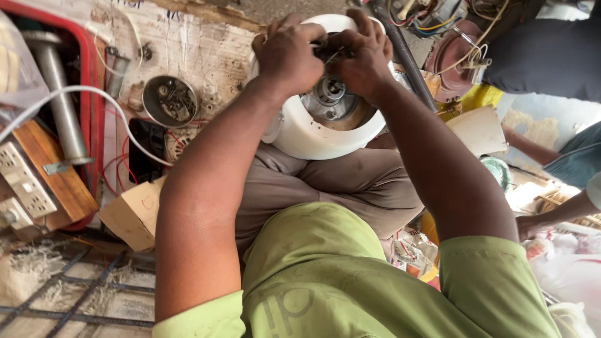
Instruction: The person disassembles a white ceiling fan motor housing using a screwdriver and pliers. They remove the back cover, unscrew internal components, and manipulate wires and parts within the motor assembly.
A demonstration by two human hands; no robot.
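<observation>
The person sits cross-legged in a green short-sleeved shirt [350, 281] and grey-brown trousers [350, 181], and a round white plastic motor housing with a grey metal hub at its centre [319, 128] rests on the lap, at twelve o'clock from the chest. Both hands meet on the far rim of that housing. The left hand [289, 53] is curled closed, fingers pinched over something small and dark at the rim, and the right hand [363, 56] is curled closed just beside it, fingertips touching the same spot; what exactly they pinch is too hidden to tell. At nine o'clock from the housing a shallow round metal dish of small screws and parts [169, 100] lies on a worn whitish board. At ten o'clock from the left elbow a grey metal tube [59, 100] lies in a red-edged tray, and a white cable [119, 116] curves across it. A white socket strip on a wooden block [25, 181] sits at nine o'clock, near a small cardboard box [134, 213]. At two o'clock from the housing a reddish-brown round motor cover with coloured wires [454, 59] stands, and at three o'clock another person's forearm [557, 216] reaches in, well apart.
</observation>
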